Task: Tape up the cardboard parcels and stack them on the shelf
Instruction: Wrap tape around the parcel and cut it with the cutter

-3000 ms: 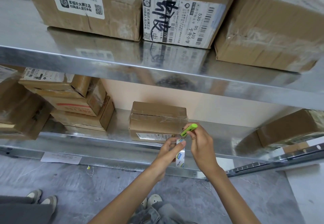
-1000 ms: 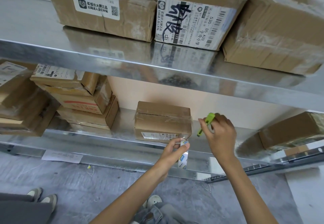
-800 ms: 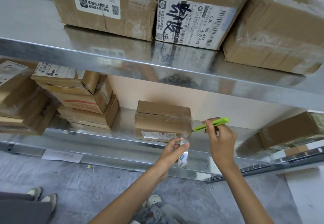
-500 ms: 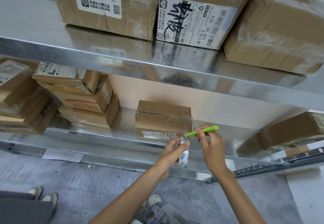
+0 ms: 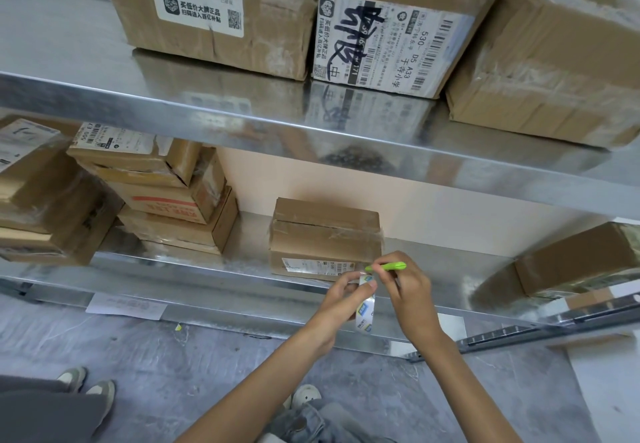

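Cutting tape: you are holding the slim green plastic cutter [image 5: 386, 266] at the top of the roll.
Left hand [image 5: 341, 295]: you are pinching the clear packing-tape roll [image 5: 365, 316] by its rim.
Right hand [image 5: 410, 292]: you are gripping the cutter like a pen.
Parcel: the small taped brown cardboard box [image 5: 325, 234] is sitting on the lower steel shelf [image 5: 207, 271], just behind your hands.
Handling: it is likely light, soft-walled and slick with film, so you are better taking it by both short sides.

Cardboard parcels [image 5: 325, 231] on metal shelf [image 5: 214, 271]
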`<action>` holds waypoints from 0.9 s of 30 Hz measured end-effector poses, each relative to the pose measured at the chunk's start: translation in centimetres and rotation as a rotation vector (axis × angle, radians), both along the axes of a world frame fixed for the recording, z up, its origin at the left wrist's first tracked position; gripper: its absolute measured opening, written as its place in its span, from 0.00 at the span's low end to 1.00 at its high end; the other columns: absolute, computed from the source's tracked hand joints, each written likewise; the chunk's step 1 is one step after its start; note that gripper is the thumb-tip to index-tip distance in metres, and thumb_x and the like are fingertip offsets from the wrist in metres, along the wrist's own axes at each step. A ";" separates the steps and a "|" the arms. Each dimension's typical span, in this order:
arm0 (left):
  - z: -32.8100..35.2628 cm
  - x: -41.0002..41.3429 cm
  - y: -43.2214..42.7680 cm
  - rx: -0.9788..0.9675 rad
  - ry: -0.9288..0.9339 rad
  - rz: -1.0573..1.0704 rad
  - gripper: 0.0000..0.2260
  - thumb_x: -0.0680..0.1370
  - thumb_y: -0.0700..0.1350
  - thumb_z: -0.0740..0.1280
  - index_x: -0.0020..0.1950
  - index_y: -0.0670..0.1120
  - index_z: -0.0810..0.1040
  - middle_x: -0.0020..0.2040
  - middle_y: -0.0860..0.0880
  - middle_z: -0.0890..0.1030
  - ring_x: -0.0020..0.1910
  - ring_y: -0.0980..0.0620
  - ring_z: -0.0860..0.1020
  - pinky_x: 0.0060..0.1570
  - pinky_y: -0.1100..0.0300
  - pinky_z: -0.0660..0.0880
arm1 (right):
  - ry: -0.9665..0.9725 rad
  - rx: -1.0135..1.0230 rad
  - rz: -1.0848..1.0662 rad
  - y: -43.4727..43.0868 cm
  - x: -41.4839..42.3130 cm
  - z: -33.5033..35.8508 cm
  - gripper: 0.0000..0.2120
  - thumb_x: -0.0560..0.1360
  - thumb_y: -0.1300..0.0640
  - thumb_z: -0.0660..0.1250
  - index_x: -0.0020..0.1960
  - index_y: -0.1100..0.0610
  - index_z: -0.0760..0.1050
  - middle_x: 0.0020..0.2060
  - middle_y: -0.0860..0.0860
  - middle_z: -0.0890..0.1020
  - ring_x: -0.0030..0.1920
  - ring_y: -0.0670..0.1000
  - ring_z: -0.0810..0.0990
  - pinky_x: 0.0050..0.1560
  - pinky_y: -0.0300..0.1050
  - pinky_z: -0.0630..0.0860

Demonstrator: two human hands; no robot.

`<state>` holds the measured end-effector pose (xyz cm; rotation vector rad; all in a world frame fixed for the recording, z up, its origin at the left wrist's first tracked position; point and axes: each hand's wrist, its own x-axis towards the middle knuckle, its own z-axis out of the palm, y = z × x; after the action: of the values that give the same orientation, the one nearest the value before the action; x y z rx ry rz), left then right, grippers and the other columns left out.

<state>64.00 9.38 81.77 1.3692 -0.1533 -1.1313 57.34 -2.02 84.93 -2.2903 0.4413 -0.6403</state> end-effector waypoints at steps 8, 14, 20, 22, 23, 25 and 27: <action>-0.1 0.0 0.2 0.004 0.003 -0.020 0.17 0.76 0.56 0.69 0.63 0.53 0.74 0.52 0.53 0.79 0.46 0.57 0.77 0.45 0.64 0.71 | -0.130 -0.049 -0.146 -0.1 -0.1 0.9 0.09 0.78 0.56 0.56 0.42 0.58 0.71 0.39 0.51 0.75 0.39 0.46 0.73 0.43 0.29 0.66; 0.3 -0.1 0.2 0.009 -0.019 -0.020 0.23 0.69 0.60 0.69 0.61 0.53 0.74 0.53 0.51 0.78 0.46 0.57 0.77 0.46 0.63 0.72 | 0.088 -0.224 0.007 -1.9 2.0 0.7 0.12 0.75 0.54 0.68 0.58 0.48 0.76 0.44 0.47 0.72 0.39 0.46 0.73 0.41 0.36 0.71; 0.0 -0.1 0.3 0.020 -0.046 -0.030 0.16 0.75 0.54 0.70 0.60 0.52 0.73 0.55 0.49 0.78 0.45 0.58 0.78 0.41 0.67 0.72 | 0.305 -0.387 0.079 -3.7 2.8 -2.0 0.30 0.68 0.53 0.75 0.68 0.48 0.70 0.44 0.51 0.70 0.37 0.53 0.75 0.38 0.47 0.76; -0.1 -0.2 0.5 0.034 -0.055 -0.045 0.14 0.76 0.53 0.69 0.60 0.52 0.74 0.52 0.52 0.77 0.42 0.59 0.77 0.38 0.69 0.71 | 0.293 -0.389 0.070 -3.9 3.1 -2.2 0.30 0.69 0.56 0.75 0.68 0.48 0.70 0.42 0.51 0.70 0.37 0.54 0.75 0.37 0.48 0.77; -0.2 -0.3 0.7 0.039 -0.059 -0.049 0.14 0.76 0.53 0.70 0.59 0.53 0.74 0.51 0.53 0.76 0.41 0.60 0.77 0.37 0.70 0.71 | 0.282 -0.381 0.069 -4.0 3.3 -2.2 0.29 0.69 0.56 0.75 0.68 0.48 0.70 0.42 0.50 0.69 0.38 0.53 0.75 0.37 0.48 0.77; -0.2 -0.2 1.2 0.041 -0.065 -0.053 0.14 0.76 0.53 0.70 0.60 0.53 0.74 0.51 0.54 0.76 0.41 0.61 0.77 0.38 0.71 0.71 | 0.251 -0.384 0.073 -3.9 3.5 -2.2 0.29 0.69 0.55 0.75 0.67 0.49 0.70 0.41 0.50 0.69 0.37 0.53 0.75 0.36 0.47 0.76; -0.1 0.0 1.6 0.040 -0.076 -0.057 0.12 0.78 0.50 0.68 0.60 0.52 0.74 0.51 0.54 0.76 0.43 0.60 0.77 0.39 0.70 0.71 | 0.248 -0.361 0.080 -3.9 3.5 -2.2 0.29 0.69 0.54 0.75 0.68 0.49 0.70 0.41 0.49 0.68 0.38 0.52 0.74 0.36 0.47 0.76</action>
<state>64.00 10.97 81.67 1.4515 -0.2270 -1.1359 60.79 -5.91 82.75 -2.7329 0.3704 -0.4222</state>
